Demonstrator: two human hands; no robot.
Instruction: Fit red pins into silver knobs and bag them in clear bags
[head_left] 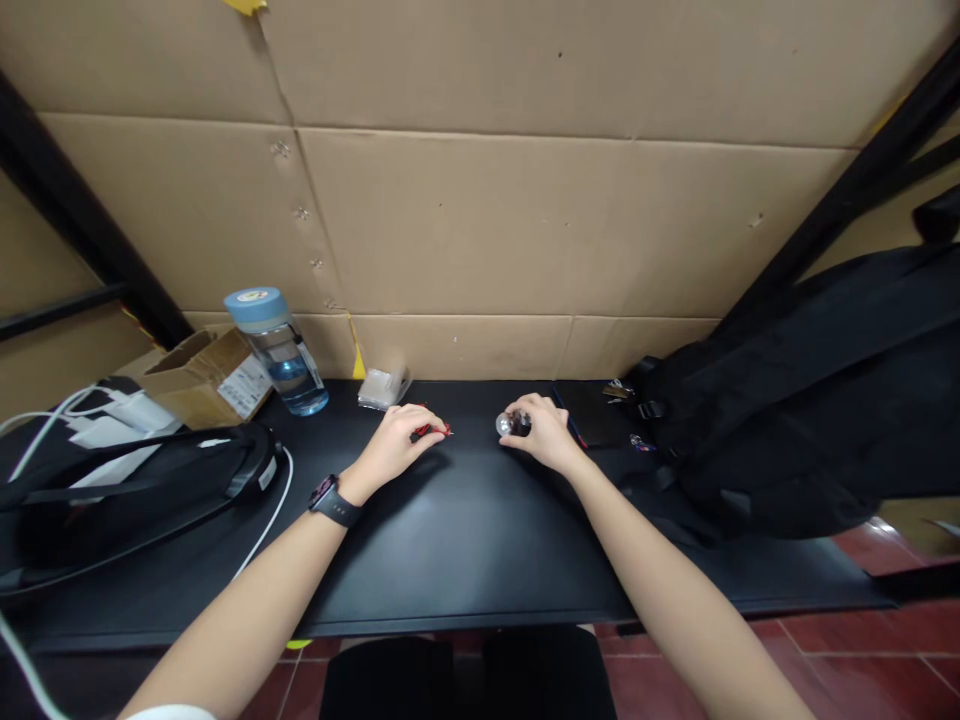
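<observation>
My left hand (401,437), with a dark watch (335,500) on its wrist, is closed on a thin red piece (444,430) with a pale tip that looks like a wire. The fingers cover most of it. To the right, my right hand (546,432) pinches a small clear, shiny bulb-like object (507,425) with a dark part behind it. Both hands are just above the back half of the black tabletop (465,540), a short gap apart. Behind the left hand lies a small clear plastic packet (382,388).
A blue-lidded water bottle (289,355) and an open cardboard box (202,375) stand at the back left. Closer is a black bag-like item (247,480) with white cables. A black backpack (810,410) fills the right; keys (618,390) lie near it. Cardboard (480,230) walls the back.
</observation>
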